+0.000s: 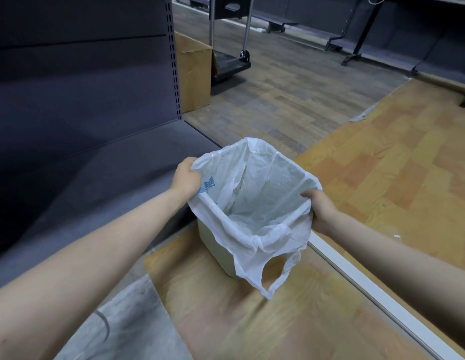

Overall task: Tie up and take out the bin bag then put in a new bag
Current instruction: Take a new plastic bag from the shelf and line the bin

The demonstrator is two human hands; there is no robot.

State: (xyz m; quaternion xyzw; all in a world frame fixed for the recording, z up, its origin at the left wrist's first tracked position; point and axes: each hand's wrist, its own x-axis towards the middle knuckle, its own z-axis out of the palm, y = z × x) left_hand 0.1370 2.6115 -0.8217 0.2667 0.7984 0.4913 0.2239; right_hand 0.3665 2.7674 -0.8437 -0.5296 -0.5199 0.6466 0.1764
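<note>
A small pale square bin stands on the wooden floor below me. A thin white plastic bag with blue print lines it, its edges folded over the rim and one handle loop hanging down the near corner. My left hand pinches the bag's edge at the left corner of the bin. At the right corner my right hand grips the bag's edge. Only crumpled plastic shows inside the bag.
A dark grey shelving unit rises close on the left, its base shelf beside the bin. A white strip runs across the floor at the right. Farther off stand a cardboard box and a black trolley.
</note>
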